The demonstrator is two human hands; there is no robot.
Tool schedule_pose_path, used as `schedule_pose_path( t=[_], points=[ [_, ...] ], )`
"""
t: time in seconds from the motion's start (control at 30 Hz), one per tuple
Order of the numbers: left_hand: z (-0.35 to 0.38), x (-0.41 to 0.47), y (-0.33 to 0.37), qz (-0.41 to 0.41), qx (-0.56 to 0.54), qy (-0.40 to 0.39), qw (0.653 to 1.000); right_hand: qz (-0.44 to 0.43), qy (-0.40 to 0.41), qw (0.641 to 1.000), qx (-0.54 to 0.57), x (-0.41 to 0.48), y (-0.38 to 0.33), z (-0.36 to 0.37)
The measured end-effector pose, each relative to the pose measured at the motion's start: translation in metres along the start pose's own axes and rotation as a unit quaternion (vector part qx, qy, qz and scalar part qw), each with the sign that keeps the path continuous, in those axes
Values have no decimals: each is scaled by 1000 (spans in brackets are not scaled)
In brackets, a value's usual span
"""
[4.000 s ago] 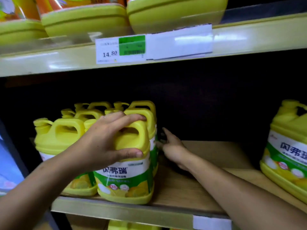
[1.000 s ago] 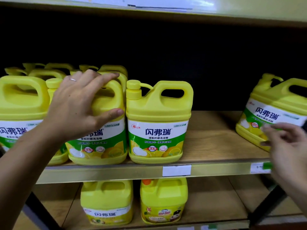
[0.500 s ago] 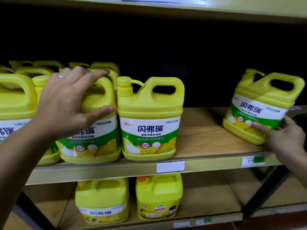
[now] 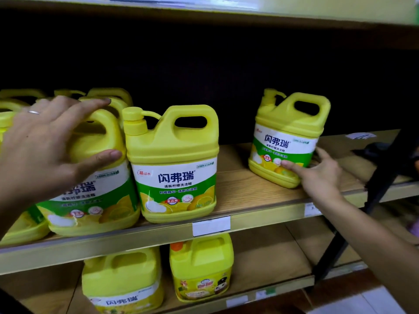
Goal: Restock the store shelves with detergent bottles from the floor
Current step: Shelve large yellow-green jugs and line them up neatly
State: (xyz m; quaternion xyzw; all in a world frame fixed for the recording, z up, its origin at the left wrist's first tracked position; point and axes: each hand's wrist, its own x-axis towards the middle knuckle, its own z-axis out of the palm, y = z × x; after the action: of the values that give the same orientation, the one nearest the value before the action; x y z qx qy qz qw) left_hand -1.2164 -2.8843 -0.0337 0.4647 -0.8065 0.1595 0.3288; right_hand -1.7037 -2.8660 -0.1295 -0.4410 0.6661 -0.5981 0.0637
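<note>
On the wooden shelf (image 4: 249, 191), bare board lies open between the upright centre detergent bottle (image 4: 175, 168) and the tilted right bottle (image 4: 286, 141). Packed bottles (image 4: 90, 168) fill the left end. A black diagonal brace (image 4: 383, 186) crosses the right side.
</note>
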Motion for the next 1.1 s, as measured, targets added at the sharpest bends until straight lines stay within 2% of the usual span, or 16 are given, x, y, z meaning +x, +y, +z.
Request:
schedule_pose_path(
  t=[0.17,0.57,0.8,1.0,1.1],
  points=[
    [-7,0,17,19,60,16,998,-16,-2,1000,0,-2,0,4],
    [-16,-1,35,9,66,15,998,-17,-6,1000,3,-5,-3,23],
    [-13,-1,34,37,106,24,993,-18,-138,989,60,5,-22,67],
    [-14,-4,35,38,110,26,993,-10,-272,952,140,-1,-47,106],
    [-15,-3,33,37,115,27,992,-12,-310,937,159,-8,-55,118]
  ],
)
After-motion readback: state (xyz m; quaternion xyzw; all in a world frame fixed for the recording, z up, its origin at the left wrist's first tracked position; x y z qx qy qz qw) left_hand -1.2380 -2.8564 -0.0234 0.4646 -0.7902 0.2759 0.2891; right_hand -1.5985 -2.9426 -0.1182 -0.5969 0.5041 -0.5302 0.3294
